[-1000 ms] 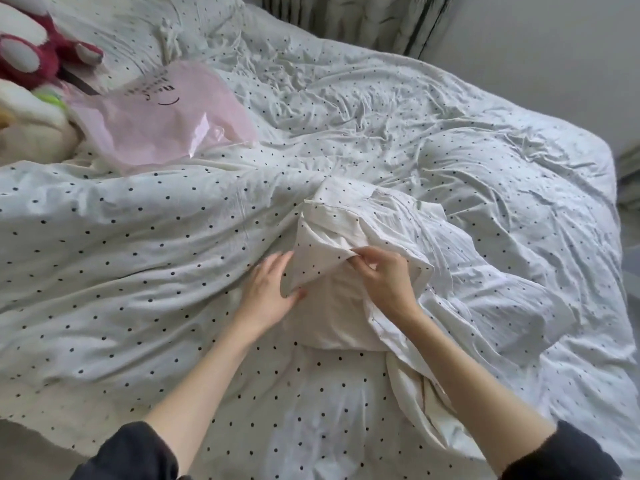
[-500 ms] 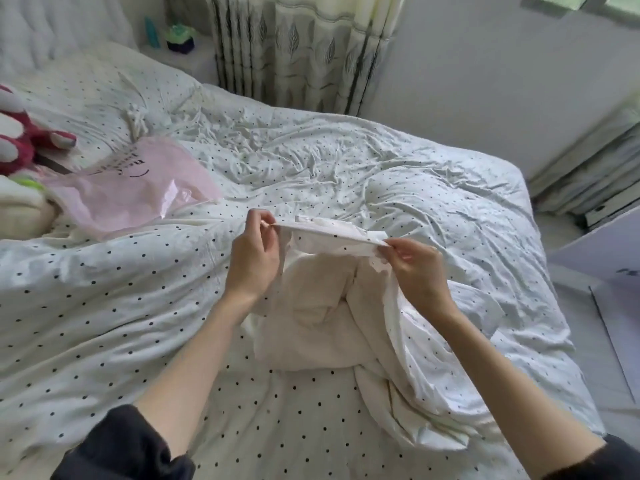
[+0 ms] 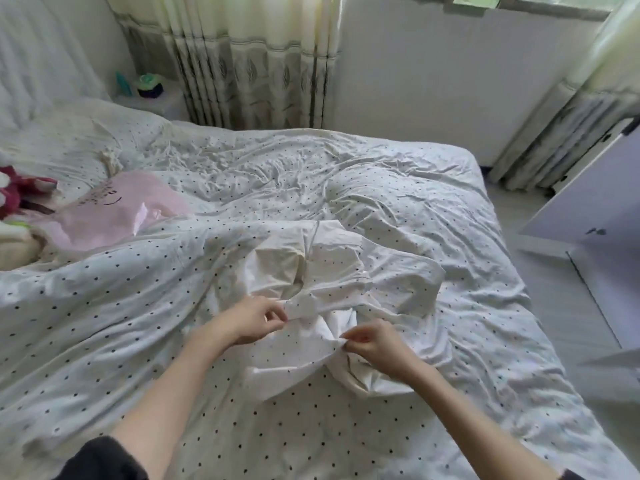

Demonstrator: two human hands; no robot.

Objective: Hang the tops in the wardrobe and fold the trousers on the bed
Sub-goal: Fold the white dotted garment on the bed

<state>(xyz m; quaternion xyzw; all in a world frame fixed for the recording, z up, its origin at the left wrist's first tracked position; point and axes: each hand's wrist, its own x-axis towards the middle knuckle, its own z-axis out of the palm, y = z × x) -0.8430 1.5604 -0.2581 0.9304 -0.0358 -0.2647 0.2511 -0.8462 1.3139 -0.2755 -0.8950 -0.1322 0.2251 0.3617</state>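
A crumpled white garment [image 3: 332,271] lies in a heap on the polka-dot bed [image 3: 104,323], near the middle. Whether it is a top or trousers cannot be told. My left hand [image 3: 254,318] pinches one edge of its cloth between thumb and fingers. A short way to the right, my right hand [image 3: 372,342] pinches another fold of the same garment, low over the bed. Both forearms reach in from the bottom of the view, with dark sleeves at the elbows.
A pink plastic bag [image 3: 117,209] lies on the bed at the left, beside plush toys [image 3: 17,195]. A nightstand [image 3: 149,95] with small items stands by the curtain [image 3: 242,60]. A white wardrobe door [image 3: 588,199] hangs ajar at the right, over bare floor.
The garment's edge was held up stretched between both hands; now both hands are lower and nearer me, pinching it close to the bed. The view has tilted up, showing more of the room.
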